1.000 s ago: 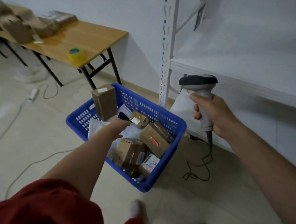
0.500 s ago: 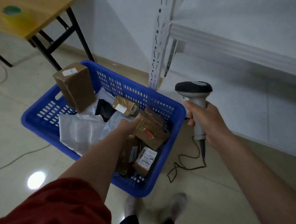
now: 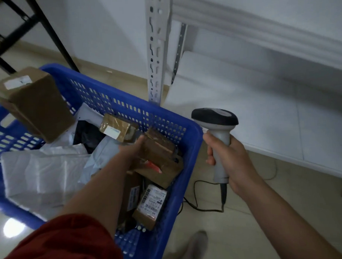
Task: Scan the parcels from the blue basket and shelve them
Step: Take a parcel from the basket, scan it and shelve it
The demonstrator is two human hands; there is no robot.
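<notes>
My left hand [image 3: 131,150] has dropped deeper into the blue basket [image 3: 189,167] and closes on a brown parcel [image 3: 159,158], right hand [image 3: 228,160] clamped around the scanner [image 3: 217,131]; next, lift it label-up.

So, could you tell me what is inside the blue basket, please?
The blue basket holds brown boxes, white mailer bags and a labelled parcel; the left hand and upper parcels cover anything beneath.

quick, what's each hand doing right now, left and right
Left hand: in the basket, closing on a brown box; a firm grip cannot be told.
Right hand: closed around the scanner.
</notes>
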